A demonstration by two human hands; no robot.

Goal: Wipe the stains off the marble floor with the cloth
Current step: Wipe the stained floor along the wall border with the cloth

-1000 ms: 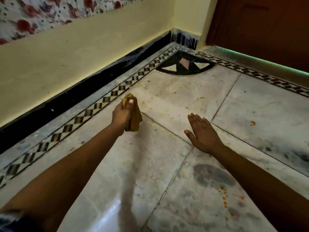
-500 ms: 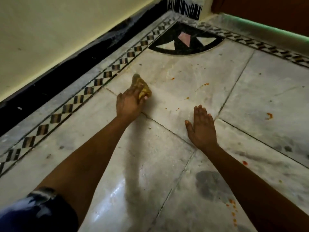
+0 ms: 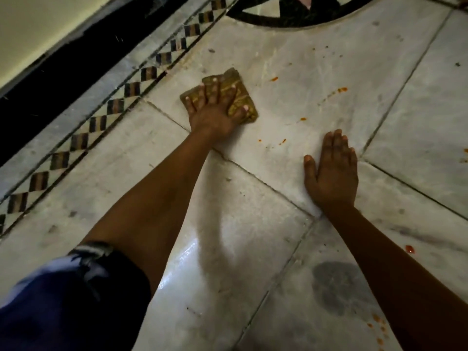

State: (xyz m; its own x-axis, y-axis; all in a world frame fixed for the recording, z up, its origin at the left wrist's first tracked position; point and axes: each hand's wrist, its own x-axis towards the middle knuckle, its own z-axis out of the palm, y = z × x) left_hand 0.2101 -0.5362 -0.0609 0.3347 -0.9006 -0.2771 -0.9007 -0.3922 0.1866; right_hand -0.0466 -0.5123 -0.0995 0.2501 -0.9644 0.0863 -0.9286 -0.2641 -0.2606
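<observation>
The likeliest slip here is smearing rather than lifting; the orange stains [image 3: 342, 89] lie scattered to the right of the cloth [image 3: 239, 97], and a single dry pass across them with a cloth that already looks soiled and mustard-coloured could drag the marks into streaks on the pale marble floor [image 3: 291, 62]; a second risk, as I judge it, is that the folded cloth bunches or slides out from under the palm, since it is only pressed down flat and not gripped; a third is the glossy, possibly wet patch nearer the person, between the two arms, where a bracing hand or knee might skid. The left hand [image 3: 215, 107] lies on top of the cloth with its fingers spread wide and straight, pressing it against the floor just right of the chequered border [image 3: 131, 89]; the cloth shows beyond the fingertips on the far side and to the right of the thumb, so the hand covers its near-left part. The right hand [image 3: 331, 171] rests flat on the marble nearer and to the right, fingers straight and close together, holding nothing and well apart from the cloth; small orange spots lie between the two hands, and more sit at the near right by the forearm.
</observation>
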